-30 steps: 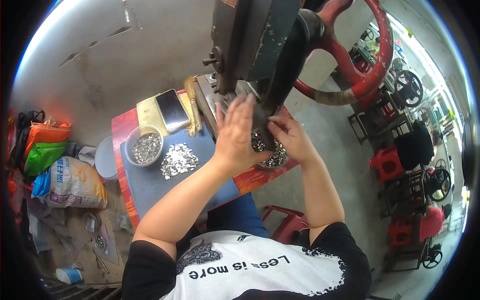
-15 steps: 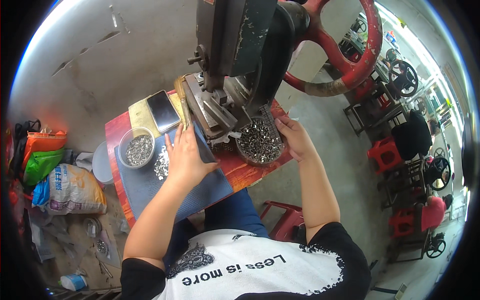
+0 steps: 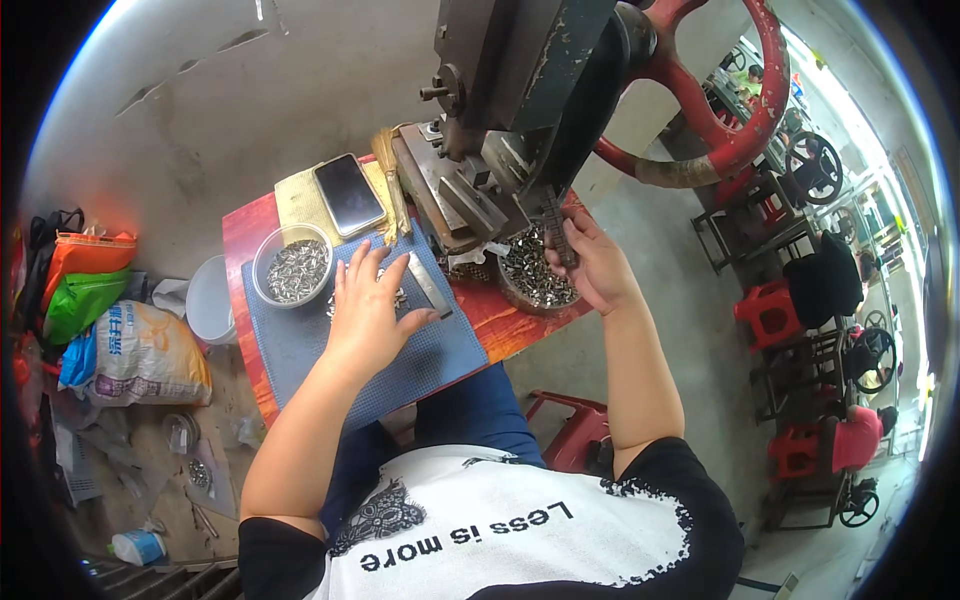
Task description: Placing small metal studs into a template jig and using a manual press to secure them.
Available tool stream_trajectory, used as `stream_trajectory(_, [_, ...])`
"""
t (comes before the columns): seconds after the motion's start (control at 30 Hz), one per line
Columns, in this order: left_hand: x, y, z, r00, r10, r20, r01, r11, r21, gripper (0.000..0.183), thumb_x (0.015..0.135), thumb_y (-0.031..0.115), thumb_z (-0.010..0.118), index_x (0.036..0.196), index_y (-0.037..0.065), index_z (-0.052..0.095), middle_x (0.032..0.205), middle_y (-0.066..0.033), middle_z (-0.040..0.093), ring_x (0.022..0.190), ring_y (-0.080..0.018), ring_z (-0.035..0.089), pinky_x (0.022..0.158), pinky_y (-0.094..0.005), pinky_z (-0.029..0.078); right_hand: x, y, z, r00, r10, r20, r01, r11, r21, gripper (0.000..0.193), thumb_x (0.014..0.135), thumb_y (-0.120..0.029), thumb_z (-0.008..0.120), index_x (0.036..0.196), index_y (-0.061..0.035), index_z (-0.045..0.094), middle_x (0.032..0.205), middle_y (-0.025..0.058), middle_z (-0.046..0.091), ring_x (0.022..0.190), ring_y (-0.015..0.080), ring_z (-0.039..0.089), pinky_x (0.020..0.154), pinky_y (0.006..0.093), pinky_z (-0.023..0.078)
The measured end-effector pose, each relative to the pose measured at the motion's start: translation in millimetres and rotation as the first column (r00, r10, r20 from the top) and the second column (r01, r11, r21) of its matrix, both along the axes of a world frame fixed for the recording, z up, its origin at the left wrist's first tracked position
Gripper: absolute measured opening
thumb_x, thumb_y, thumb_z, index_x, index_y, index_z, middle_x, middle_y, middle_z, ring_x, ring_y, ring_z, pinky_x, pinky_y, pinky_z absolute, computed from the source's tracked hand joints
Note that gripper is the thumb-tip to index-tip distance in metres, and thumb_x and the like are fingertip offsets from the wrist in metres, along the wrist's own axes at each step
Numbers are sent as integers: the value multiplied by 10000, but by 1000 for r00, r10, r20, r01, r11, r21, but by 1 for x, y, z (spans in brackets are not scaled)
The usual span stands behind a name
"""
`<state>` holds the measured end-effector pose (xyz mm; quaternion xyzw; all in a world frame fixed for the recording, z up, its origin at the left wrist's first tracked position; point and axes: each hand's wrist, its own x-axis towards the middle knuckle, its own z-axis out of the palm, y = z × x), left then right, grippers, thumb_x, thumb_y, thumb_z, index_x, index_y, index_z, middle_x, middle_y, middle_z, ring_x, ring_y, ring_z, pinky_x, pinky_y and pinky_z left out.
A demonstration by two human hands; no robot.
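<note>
My left hand (image 3: 368, 310) is spread palm down over a blue textured mat (image 3: 405, 375), fingers apart, above small silver metal pieces (image 3: 400, 298) it partly hides. Beside its thumb lies a flat grey metal bar (image 3: 430, 287). My right hand (image 3: 597, 262) is closed around the lower end of a dark notched metal strip (image 3: 556, 225), which slants up beside the press. Below that strip stands a round tub of shiny metal parts (image 3: 532, 272). Left of my left hand, a clear bowl (image 3: 292, 265) holds small silver pins.
A hand press (image 3: 510, 70) with a red wheel (image 3: 735, 150) rises at the table's back. A phone (image 3: 349, 195) rests on yellow cloth beside a brush (image 3: 392, 180). Bags (image 3: 150, 350) and a white bucket (image 3: 208, 300) stand left; a red stool (image 3: 568, 430) is below the table.
The view has shifted, moving the table right and up in the picture. My right hand has brought the notched strip upright and away from the tub. My left hand stays spread over the mat.
</note>
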<state>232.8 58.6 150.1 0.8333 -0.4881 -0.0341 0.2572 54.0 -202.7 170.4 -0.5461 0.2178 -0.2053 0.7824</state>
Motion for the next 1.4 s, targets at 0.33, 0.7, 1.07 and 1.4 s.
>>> stream_trajectory(0.33, [-10,6,-3,997,-69,-44,66,995,-72,643,808,315,817,1345,45,588,1461,-201,455,1474,-396,281,1209,-596,182,-16,-32,-7,994,104,-23,-107,984,-146,456,977,19,464,1431,61,440,1127,95,616,1001,174,585,896,323,494])
stream_trajectory(0.7, [-15,12,-10,999,-34,-31,32,998,-57,589,805,283,819,1317,77,613,1428,-182,497,1457,-396,324,1208,-574,201,-9,-34,-11,989,144,-40,-149,963,-226,523,964,42,502,1476,63,400,1252,96,593,1106,187,588,1021,361,472])
stream_trajectory(1.07, [-8,52,-9,998,27,-62,-47,935,-352,332,840,159,758,1136,30,679,1231,-146,626,1328,-385,490,1165,-552,298,-1,11,-9,994,-41,-98,-28,792,-610,329,1051,-153,530,1287,70,583,1005,47,697,916,123,647,859,257,501])
stream_trajectory(1.4, [-13,103,-36,983,137,-119,-170,923,-346,331,783,146,800,1073,27,695,1087,-136,632,1065,-332,575,922,-418,468,81,175,-70,939,299,-172,-259,282,-924,147,873,-128,711,1002,-58,708,1027,124,623,1100,330,514,1002,449,396])
